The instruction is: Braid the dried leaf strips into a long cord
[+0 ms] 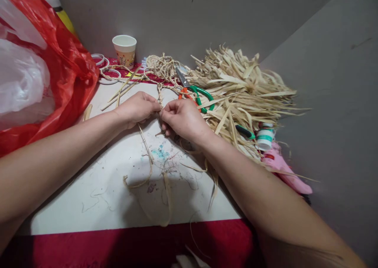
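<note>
Both hands meet near the middle of a white board. My left hand (140,109) pinches a braided straw cord (160,92) close to its lower end, and a thin loose strand (145,144) hangs below the fingers. Fingertips almost touching the left ones, my right hand (183,118) is closed on the same cord. The exact grip point is hidden between the fingers. Behind the hands, the cord runs up towards a tangled coil of braid (162,67). Just beyond my right hand lie scissors (203,98) with green and orange handles.
A large heap of dry straw strips (242,79) fills the right side. Beside it are a small white jar (265,139) and a pink cloth item (282,167). A paper cup (124,53) stands at the back, with white rings (110,76) nearby. A red plastic bag (78,69) bulges at left.
</note>
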`<action>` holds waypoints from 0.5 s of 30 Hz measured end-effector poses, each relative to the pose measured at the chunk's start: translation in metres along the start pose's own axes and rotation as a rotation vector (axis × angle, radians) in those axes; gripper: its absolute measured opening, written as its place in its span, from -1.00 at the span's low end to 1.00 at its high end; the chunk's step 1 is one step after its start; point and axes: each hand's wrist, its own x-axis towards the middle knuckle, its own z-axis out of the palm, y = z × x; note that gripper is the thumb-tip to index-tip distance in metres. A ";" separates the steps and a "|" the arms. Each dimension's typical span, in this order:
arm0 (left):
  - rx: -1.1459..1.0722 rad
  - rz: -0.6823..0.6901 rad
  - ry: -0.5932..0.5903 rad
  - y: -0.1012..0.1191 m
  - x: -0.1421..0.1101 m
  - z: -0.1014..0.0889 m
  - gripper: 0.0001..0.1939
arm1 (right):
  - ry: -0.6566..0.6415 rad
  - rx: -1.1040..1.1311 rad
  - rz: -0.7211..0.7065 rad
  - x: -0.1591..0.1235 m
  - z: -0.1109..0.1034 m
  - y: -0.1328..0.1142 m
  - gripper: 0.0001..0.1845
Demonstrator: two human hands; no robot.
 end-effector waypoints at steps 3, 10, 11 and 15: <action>-0.079 -0.018 -0.031 -0.001 0.003 -0.002 -0.65 | 0.103 -0.268 -0.185 0.002 0.002 0.007 -0.81; -0.193 -0.090 -0.070 0.000 0.003 -0.007 -0.64 | -0.186 -0.203 -0.194 -0.010 -0.006 -0.007 -0.78; -0.212 -0.093 -0.085 0.000 0.003 -0.007 -0.64 | -0.231 -0.129 -0.149 -0.012 -0.010 -0.012 -0.78; -0.261 -0.102 -0.109 0.001 0.003 -0.011 -0.63 | -0.060 0.158 -0.055 -0.013 -0.031 -0.025 -0.81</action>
